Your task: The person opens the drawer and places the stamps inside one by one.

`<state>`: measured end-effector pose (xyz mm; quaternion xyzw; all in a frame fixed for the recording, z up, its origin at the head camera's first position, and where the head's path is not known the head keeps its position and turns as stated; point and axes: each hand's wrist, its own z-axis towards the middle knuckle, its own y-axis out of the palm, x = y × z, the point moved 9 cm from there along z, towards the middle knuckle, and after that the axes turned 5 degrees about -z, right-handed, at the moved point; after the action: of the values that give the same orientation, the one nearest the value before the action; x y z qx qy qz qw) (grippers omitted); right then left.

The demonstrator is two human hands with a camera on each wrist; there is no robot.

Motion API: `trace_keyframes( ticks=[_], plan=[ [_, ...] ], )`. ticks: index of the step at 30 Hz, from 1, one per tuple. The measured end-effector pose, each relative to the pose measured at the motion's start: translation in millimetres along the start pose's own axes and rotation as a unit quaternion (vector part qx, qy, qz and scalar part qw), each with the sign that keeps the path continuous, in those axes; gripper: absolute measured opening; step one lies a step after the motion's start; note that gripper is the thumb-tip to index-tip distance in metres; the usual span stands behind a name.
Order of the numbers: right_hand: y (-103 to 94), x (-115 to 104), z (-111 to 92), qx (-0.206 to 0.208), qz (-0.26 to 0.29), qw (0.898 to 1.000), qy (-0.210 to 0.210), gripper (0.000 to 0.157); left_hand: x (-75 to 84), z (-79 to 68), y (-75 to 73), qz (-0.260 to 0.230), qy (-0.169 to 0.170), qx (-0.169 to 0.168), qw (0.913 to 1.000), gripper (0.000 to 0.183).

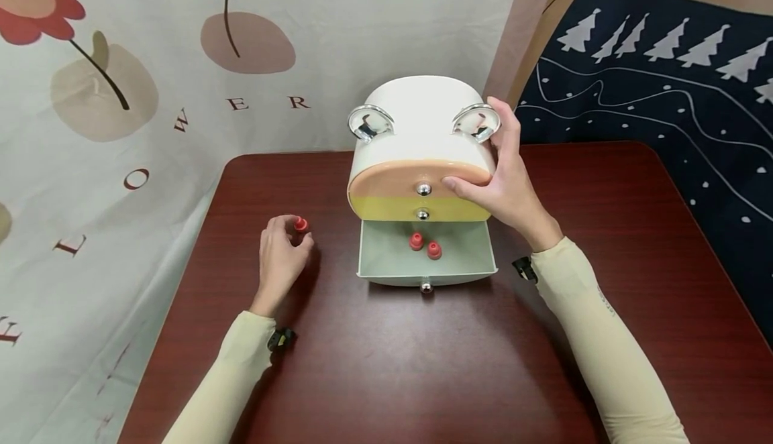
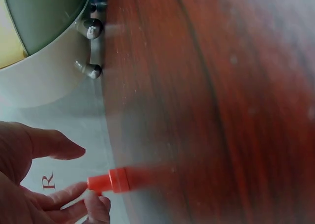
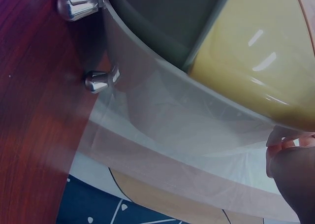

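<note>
A white drawer box [image 1: 423, 105] with two shiny silver ears stands on the table, its bottom green drawer [image 1: 386, 256] pulled out. Two small red pieces, one red piece [image 1: 416, 241] beside another red piece [image 1: 433, 250], lie inside that drawer. My right hand [image 1: 513, 186] holds the box's right side, thumb on the orange front and fingers round the side near the ear. To the left, a stepped red plastic piece [image 2: 109, 181] stands upright on the table. My left hand [image 1: 280, 256] is at it, fingertips right beside it and thumb held apart.
The dark red-brown table [image 1: 374, 377] carries everything. Above the green drawer are a closed yellow drawer [image 1: 380, 209] and an orange drawer [image 1: 386, 179], each with a silver knob. A printed pale curtain [image 1: 362, 21] hangs behind, and a navy tree-print cloth [image 1: 640, 95] at right.
</note>
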<state>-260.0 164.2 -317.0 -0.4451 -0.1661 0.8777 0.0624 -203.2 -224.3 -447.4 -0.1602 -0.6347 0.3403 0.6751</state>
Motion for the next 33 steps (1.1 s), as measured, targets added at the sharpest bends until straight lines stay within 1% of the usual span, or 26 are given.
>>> trace_keyframes(
  ticks=[3, 7, 11, 17, 23, 26, 29, 33],
  plan=[
    [-0.2, 0.3, 0.2, 0.002, 0.001, 1.0, -0.002, 0.126, 3.9, -0.4, -0.4, 0.02, 0.016, 0.003, 0.9997, 0.026],
    [0.3, -0.4, -0.1, 0.003, 0.001, 1.0, -0.005, 0.127, 11.2, -3.7, -3.0, 0.04, 0.049, 0.01, 0.998, 0.016],
    [-0.1, -2.4, -0.1, 0.001, -0.004, 1.0, -0.003, 0.126, 16.3, -5.7, -4.0, 0.053, 0.067, 0.016, 0.9962, 0.008],
    [0.7, -3.1, -0.2, -0.003, -0.005, 1.0, 0.002, 0.124, 20.6, -10.2, -2.2, 0.053, 0.082, 0.003, 0.9952, 0.005],
    [1.9, -1.7, -0.3, -0.006, -0.007, 1.0, 0.005, 0.123, 23.2, -17.6, -3.1, 0.056, 0.084, -0.008, 0.9949, 0.005],
    [1.9, -1.4, -0.5, -0.006, -0.008, 1.0, 0.004, 0.122, 32.8, -24.1, -8.2, 0.045, 0.098, -0.002, 0.9941, 0.006],
    [1.2, -1.9, -0.6, -0.004, -0.009, 1.0, 0.002, 0.123, 49.4, -31.2, -16.0, 0.023, 0.129, 0.013, 0.9913, 0.007],
    [0.0, -2.6, -1.0, -0.002, -0.009, 1.0, -0.001, 0.123, 72.0, -38.9, -24.7, -0.007, 0.168, 0.031, 0.9853, 0.007]
  ],
)
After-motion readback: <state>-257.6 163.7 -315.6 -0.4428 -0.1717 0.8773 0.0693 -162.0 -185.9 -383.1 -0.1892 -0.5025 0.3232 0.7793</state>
